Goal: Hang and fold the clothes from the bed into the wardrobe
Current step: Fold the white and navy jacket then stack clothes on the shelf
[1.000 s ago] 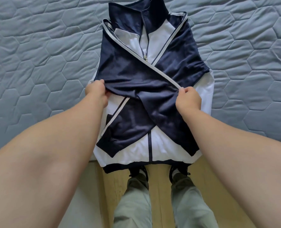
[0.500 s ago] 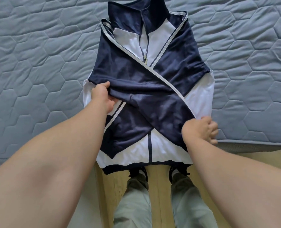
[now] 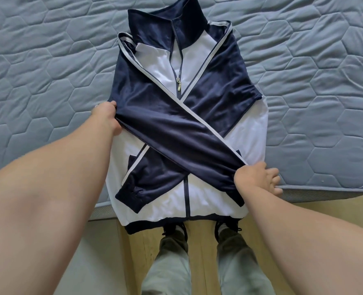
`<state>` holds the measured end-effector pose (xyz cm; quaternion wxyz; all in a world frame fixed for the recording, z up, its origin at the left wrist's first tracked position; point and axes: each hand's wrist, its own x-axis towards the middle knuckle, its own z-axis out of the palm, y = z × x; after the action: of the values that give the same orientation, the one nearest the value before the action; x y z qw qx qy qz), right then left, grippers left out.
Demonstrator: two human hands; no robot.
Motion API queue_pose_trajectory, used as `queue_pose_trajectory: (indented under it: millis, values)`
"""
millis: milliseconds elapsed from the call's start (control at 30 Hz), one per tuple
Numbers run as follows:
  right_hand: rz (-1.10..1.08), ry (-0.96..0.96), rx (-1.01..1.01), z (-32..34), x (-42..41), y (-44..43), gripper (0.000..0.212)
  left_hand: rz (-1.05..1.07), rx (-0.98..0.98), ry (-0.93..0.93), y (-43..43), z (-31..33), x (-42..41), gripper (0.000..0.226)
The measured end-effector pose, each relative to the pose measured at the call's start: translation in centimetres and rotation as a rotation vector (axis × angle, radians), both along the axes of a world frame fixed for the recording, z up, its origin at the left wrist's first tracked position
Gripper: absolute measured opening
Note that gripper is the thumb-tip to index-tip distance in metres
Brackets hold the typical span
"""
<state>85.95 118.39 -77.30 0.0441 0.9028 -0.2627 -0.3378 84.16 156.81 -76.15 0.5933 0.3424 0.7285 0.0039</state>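
On the quilted grey-blue bed [image 3: 48, 71], left hand [image 3: 106, 119] clutches the navy sleeve [image 3: 176, 133] of a navy-and-white zip jacket [image 3: 253, 128]; right hand [image 3: 258, 179] at its cuff, grip unclear.

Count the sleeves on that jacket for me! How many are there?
2. The top sleeve slants down to the right hand. The lower sleeve crosses beneath it, its cuff near the jacket's bottom left. None seems hidden.

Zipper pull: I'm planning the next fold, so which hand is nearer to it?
Left. The left hand grips the jacket at its side, below-left of the zipper pull; the right hand pinches the sleeve end, much lower and farther right.
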Motion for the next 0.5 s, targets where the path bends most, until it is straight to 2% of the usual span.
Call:
queue_pose_trajectory:
  millis: [100,167,233,267,333,400,500]
  values:
    - [0.065,-0.117,0.03,0.2,1.1,1.1,0.04,-0.355,0.078,0.355,0.7,0.3,-0.1,0.037]
    - [0.124,-0.21,0.071,0.2,2.1,2.5,0.043,-0.617,0.248,0.62,1.1,0.8,-0.1,0.05]
    - [0.157,-0.301,0.135,0.2,3.7,4.6,0.044,-0.778,0.446,0.781,1.3,1.2,0.6,0.054]
    - [0.17,-0.358,0.171,0.3,4.7,5.8,0.043,-0.807,0.552,0.795,1.2,1.4,1.2,0.055]
    - [0.226,-0.47,0.241,0.2,7.5,8.5,0.038,-0.908,0.713,0.696,1.0,1.4,2.9,0.048]
    - [0.312,-0.528,0.299,0.1,11.0,11.1,0.033,-1.032,0.761,0.543,1.1,1.0,4.8,0.041]
    - [0.444,-0.504,0.337,-0.3,16.6,14.0,0.036,-1.094,0.769,0.438,1.6,0.4,7.8,0.048]
